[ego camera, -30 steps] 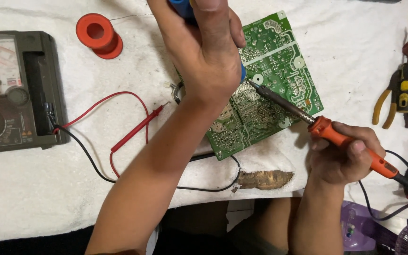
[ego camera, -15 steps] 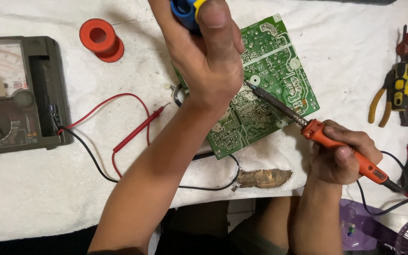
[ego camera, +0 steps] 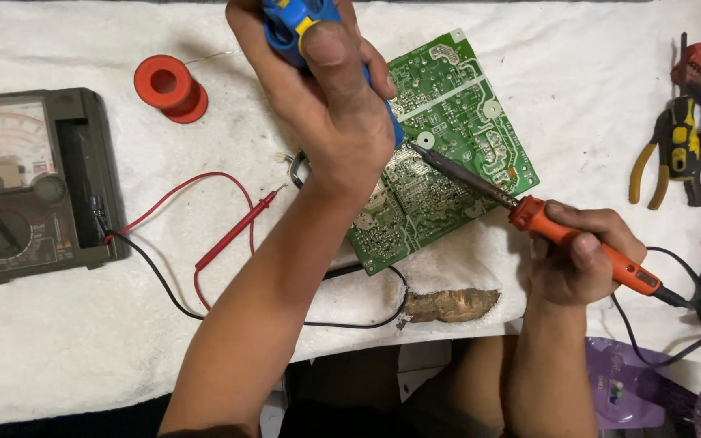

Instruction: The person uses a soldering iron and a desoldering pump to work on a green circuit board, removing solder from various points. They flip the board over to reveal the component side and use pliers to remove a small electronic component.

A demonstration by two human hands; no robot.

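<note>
Since the earlier frames the view has drifted a little; the left hand [ego camera: 330, 97] sits slightly lower and righter in frame, pump still upright in it, and the iron tip stays at the same spot on the board.

Nearest: right hand [ego camera: 582, 259], fingers closed round the orange grip of the iron [ego camera: 529, 212], cord trailing off right. A brown scrap [ego camera: 452, 304] lies at the cloth's front edge, just left of that hand.

Middle: the board [ego camera: 448, 154] lies solder-side up on the white cloth [ego camera: 66, 357], tilted, long axis running lower-left to upper-right. The iron's long axis runs from the right hand up-left, tip touching the board near its middle. The left hand is fisted on the blue pump [ego camera: 290, 20], thumb pressed on its yellow top; nozzle pokes out below the fist, just beside the iron tip, apart or touching can't tell. So the joint lies up-left of the right fingers and directly under the left fist; left hand is nearer it.

Left: red probe [ego camera: 237, 235] and black lead run to the meter [ego camera: 26, 186].

Far: red solder spool [ego camera: 170, 88]. Far right: pliers [ego camera: 673, 150], other tools.
</note>
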